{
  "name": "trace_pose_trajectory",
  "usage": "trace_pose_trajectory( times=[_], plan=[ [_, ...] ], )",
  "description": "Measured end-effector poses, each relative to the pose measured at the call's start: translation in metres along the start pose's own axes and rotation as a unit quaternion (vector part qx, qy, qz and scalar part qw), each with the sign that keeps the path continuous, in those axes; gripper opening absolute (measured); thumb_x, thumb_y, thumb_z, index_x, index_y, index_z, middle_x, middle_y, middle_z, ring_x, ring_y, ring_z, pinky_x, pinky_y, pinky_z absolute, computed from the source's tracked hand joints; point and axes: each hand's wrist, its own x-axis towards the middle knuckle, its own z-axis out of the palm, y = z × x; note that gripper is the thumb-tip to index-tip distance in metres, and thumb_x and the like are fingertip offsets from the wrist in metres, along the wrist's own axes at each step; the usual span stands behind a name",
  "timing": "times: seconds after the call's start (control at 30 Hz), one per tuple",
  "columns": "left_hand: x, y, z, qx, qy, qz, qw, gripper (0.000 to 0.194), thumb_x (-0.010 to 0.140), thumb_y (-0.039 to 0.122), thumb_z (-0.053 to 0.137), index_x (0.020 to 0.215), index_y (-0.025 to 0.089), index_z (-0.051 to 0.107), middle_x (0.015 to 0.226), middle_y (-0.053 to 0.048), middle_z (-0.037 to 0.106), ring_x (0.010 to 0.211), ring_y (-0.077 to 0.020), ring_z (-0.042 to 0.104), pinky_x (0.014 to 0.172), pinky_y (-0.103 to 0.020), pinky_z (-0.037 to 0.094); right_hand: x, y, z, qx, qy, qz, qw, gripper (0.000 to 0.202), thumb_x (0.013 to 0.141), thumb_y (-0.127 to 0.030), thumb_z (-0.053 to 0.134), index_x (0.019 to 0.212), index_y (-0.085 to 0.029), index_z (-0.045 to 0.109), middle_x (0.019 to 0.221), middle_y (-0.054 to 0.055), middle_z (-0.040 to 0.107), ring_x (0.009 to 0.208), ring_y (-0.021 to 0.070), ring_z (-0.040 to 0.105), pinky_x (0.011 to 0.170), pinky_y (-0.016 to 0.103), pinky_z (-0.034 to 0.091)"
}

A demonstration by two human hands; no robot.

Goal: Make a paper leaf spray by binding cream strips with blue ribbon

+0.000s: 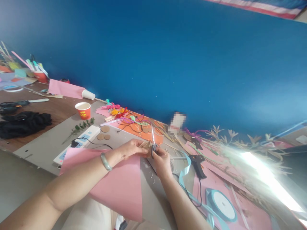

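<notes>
Over the grey table my left hand [130, 149], with a jade-coloured bangle on its wrist, pinches a small tan piece [145, 145]; its exact kind is too small to make out. Close beside it, my right hand [162, 161] is closed around the dark handles of a pair of scissors [153, 138]. The silvery blades point up and away from me. The two hands nearly meet at the tan piece. A pink sheet [115, 185] lies below my left forearm, hanging over the table's near edge.
Left of the hands are a white power strip [88, 136], wooden discs [105, 128], a leafy sprig [80, 127] and a red paper cup [83, 112]. To the right lie a black glue gun [198, 166] and a blue ribbon spool [222, 205]. A blue wall [153, 57] rises behind.
</notes>
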Motion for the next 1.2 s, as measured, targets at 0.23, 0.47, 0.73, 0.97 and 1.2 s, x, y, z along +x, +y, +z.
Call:
trace_pose_trajectory(
  times=[0.23,0.47,0.73,0.97,1.2],
  plan=[
    [0.003,0.000,-0.009,0.015,0.063,0.014,0.998,0.033,0.068,0.043,0.073,0.077,0.012,0.069,0.078,-0.007,0.069,0.072,-0.0153,0.065,0.075,-0.029,0.050,0.003,-0.013,-0.009,-0.077,-0.036,0.001,0.996,0.025,0.067,-0.037,0.064,0.059,-0.017,0.054,0.054,-0.004,0.045,0.053,0.0104,0.038,0.052,0.023,0.032],
    [0.005,0.014,-0.027,0.058,0.141,0.060,0.986,0.032,0.065,0.042,0.073,0.067,0.011,0.064,0.068,-0.003,0.064,0.066,-0.0129,0.061,0.074,-0.030,0.051,0.015,-0.045,-0.046,-0.321,-0.188,-0.057,0.926,0.031,0.066,-0.041,0.066,0.055,-0.019,0.047,0.056,-0.006,0.038,0.055,0.0106,0.035,0.052,0.023,0.027],
    [0.007,0.015,-0.036,0.131,0.128,0.055,0.982,0.031,0.069,0.043,0.068,0.060,0.014,0.060,0.065,-0.003,0.064,0.066,-0.0152,0.062,0.069,-0.029,0.051,0.017,-0.034,-0.055,-0.406,-0.189,-0.082,0.890,0.035,0.066,-0.047,0.066,0.052,-0.021,0.047,0.051,-0.005,0.040,0.051,0.0115,0.035,0.049,0.023,0.027],
    [0.005,0.014,-0.032,0.155,0.066,0.002,0.986,0.022,0.069,0.034,0.070,0.074,0.013,0.069,0.073,-0.005,0.068,0.069,-0.0152,0.064,0.066,-0.028,0.052,0.015,-0.037,-0.051,-0.393,-0.205,-0.082,0.893,0.036,0.065,-0.046,0.066,0.049,-0.020,0.047,0.049,-0.007,0.036,0.050,0.0102,0.032,0.047,0.023,0.023],
    [0.004,0.013,-0.034,0.147,0.028,-0.025,0.988,0.025,0.071,0.033,0.071,0.085,0.012,0.071,0.077,-0.008,0.070,0.069,-0.0156,0.065,0.065,-0.025,0.052,0.014,-0.037,-0.051,-0.329,-0.228,-0.043,0.915,0.041,0.066,-0.042,0.067,0.047,-0.020,0.039,0.048,-0.008,0.028,0.049,0.0087,0.024,0.045,0.023,0.018]
  ],
)
